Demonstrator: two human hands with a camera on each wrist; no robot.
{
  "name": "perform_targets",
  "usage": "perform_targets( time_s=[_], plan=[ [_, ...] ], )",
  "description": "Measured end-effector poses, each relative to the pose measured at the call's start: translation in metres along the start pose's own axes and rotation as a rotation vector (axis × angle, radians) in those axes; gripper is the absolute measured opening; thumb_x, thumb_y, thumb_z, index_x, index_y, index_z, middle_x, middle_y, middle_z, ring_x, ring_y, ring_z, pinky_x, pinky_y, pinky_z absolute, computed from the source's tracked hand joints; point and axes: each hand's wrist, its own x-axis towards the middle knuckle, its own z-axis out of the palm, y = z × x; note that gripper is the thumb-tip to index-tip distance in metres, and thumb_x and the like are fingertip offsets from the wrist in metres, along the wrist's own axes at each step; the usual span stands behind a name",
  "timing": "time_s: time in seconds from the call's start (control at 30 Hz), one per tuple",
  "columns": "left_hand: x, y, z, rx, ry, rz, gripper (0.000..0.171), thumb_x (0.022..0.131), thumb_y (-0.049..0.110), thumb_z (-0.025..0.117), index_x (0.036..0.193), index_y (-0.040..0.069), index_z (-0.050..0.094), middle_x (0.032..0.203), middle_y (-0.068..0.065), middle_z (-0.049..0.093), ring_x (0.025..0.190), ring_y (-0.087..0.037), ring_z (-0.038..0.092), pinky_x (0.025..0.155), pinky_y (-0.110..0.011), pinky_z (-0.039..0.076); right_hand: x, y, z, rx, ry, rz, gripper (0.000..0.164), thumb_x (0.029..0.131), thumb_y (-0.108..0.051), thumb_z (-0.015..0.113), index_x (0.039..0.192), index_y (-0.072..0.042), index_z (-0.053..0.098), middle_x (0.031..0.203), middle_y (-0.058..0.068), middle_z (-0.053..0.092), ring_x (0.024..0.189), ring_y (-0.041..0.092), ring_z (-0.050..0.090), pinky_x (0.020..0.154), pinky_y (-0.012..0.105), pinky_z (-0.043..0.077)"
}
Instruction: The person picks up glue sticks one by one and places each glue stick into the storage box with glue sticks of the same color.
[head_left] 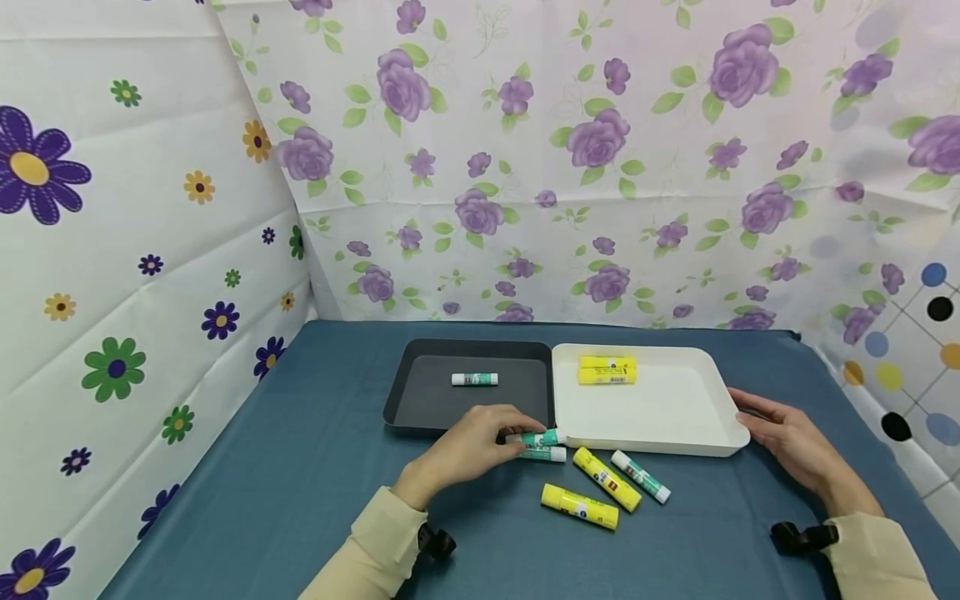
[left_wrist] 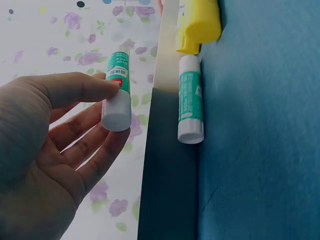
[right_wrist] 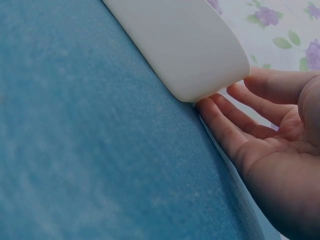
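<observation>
My left hand [head_left: 467, 447] pinches a green-and-white glue stick [left_wrist: 117, 111] between thumb and fingers, just above the front edge of the dark grey tray [head_left: 397, 408]. Below it, a second green glue stick [left_wrist: 191, 100] lies on the cloth by that edge. My right hand [head_left: 795, 447] touches the right end of the white tray [head_left: 652, 425] with fairly straight fingertips. One green glue stick [head_left: 475, 379] lies in the grey tray. Two yellow glue sticks [head_left: 607, 377] lie side by side in the white tray.
In front of the white tray, two yellow glue sticks [head_left: 580, 507] and a green one [head_left: 641, 477] lie loose on the blue tablecloth [head_left: 300, 500]. The two trays stand side by side. Flowered curtains [head_left: 480, 167] hang behind and beside the table.
</observation>
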Motion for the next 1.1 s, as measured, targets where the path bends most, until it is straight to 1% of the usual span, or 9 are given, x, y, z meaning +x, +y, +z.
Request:
perform_targets(
  time_s=[0.17, 0.23, 0.37, 0.5, 0.6, 0.67, 0.77, 0.87, 1.1],
  plan=[
    [-0.001, -0.001, -0.004, 0.006, 0.015, -0.012, 0.033, 0.104, 0.010, 0.065, 0.132, 0.025, 0.072, 0.116, 0.009, 0.070, 0.094, -0.003, 0.061, 0.081, -0.025, 0.054, 0.000, 0.000, 0.001, 0.025, -0.003, -0.014, 0.064, 0.111, -0.013, 0.053, 0.162, 0.007, 0.021, 0.138, -0.025, 0.051, 0.122, -0.013, 0.054, 0.094, 0.012, 0.050],
    [-0.001, -0.001, -0.005, 0.006, 0.019, -0.011, 0.033, 0.104, 0.010, 0.065, 0.133, 0.024, 0.072, 0.116, 0.010, 0.069, 0.095, -0.003, 0.062, 0.082, -0.026, 0.054, 0.000, 0.000, 0.001, 0.027, -0.005, -0.015, 0.064, 0.111, -0.013, 0.053, 0.162, 0.007, 0.021, 0.138, -0.025, 0.051, 0.121, -0.013, 0.054, 0.093, 0.012, 0.050],
    [-0.001, -0.003, -0.006, 0.003, 0.030, -0.003, 0.034, 0.104, 0.009, 0.065, 0.134, 0.023, 0.072, 0.118, 0.007, 0.070, 0.097, -0.003, 0.062, 0.086, -0.029, 0.056, 0.000, 0.000, 0.001, 0.019, 0.000, -0.014, 0.064, 0.111, -0.014, 0.053, 0.162, 0.006, 0.022, 0.138, -0.025, 0.051, 0.121, -0.013, 0.053, 0.093, 0.012, 0.049],
    [-0.002, -0.004, -0.010, 0.009, 0.065, -0.007, 0.032, 0.104, 0.011, 0.065, 0.134, 0.023, 0.072, 0.120, 0.008, 0.069, 0.101, -0.004, 0.063, 0.092, -0.035, 0.056, 0.001, 0.000, 0.001, 0.002, 0.007, -0.007, 0.064, 0.111, -0.016, 0.053, 0.162, 0.006, 0.022, 0.137, -0.026, 0.050, 0.121, -0.014, 0.053, 0.093, 0.011, 0.049],
    [-0.003, -0.006, -0.015, 0.018, 0.100, -0.012, 0.032, 0.104, 0.012, 0.066, 0.133, 0.023, 0.072, 0.120, 0.007, 0.069, 0.105, -0.008, 0.064, 0.094, -0.040, 0.057, 0.001, 0.000, 0.001, 0.000, 0.008, -0.002, 0.065, 0.111, -0.016, 0.054, 0.163, 0.006, 0.022, 0.137, -0.026, 0.049, 0.121, -0.014, 0.053, 0.093, 0.011, 0.049],
    [-0.003, -0.007, -0.018, 0.018, 0.121, -0.018, 0.032, 0.103, 0.012, 0.067, 0.133, 0.022, 0.072, 0.123, 0.002, 0.070, 0.108, -0.012, 0.064, 0.095, -0.042, 0.056, 0.001, 0.000, 0.001, 0.001, 0.009, -0.002, 0.065, 0.111, -0.016, 0.054, 0.163, 0.006, 0.022, 0.137, -0.025, 0.049, 0.121, -0.014, 0.053, 0.093, 0.011, 0.049],
    [-0.004, -0.009, -0.022, 0.021, 0.148, -0.023, 0.032, 0.102, 0.011, 0.068, 0.133, 0.020, 0.072, 0.125, 0.000, 0.070, 0.110, -0.015, 0.065, 0.095, -0.042, 0.056, 0.000, -0.001, 0.000, 0.003, 0.012, -0.003, 0.065, 0.111, -0.016, 0.054, 0.162, 0.006, 0.021, 0.137, -0.025, 0.049, 0.121, -0.014, 0.053, 0.093, 0.012, 0.049],
    [-0.004, -0.009, -0.024, 0.024, 0.166, -0.035, 0.032, 0.102, 0.010, 0.068, 0.132, 0.019, 0.072, 0.125, 0.001, 0.070, 0.111, -0.017, 0.065, 0.096, -0.042, 0.056, 0.000, -0.001, 0.000, -0.004, 0.010, -0.009, 0.065, 0.111, -0.016, 0.054, 0.162, 0.006, 0.021, 0.139, -0.024, 0.049, 0.122, -0.014, 0.053, 0.094, 0.012, 0.049],
    [-0.006, -0.012, -0.027, 0.024, 0.185, -0.037, 0.031, 0.101, 0.010, 0.069, 0.131, 0.019, 0.073, 0.124, 0.003, 0.070, 0.110, -0.017, 0.066, 0.096, -0.043, 0.056, -0.001, 0.000, 0.000, -0.002, 0.001, -0.020, 0.063, 0.111, -0.015, 0.053, 0.163, 0.003, 0.024, 0.139, -0.024, 0.050, 0.123, -0.011, 0.053, 0.095, 0.013, 0.049]
  ],
)
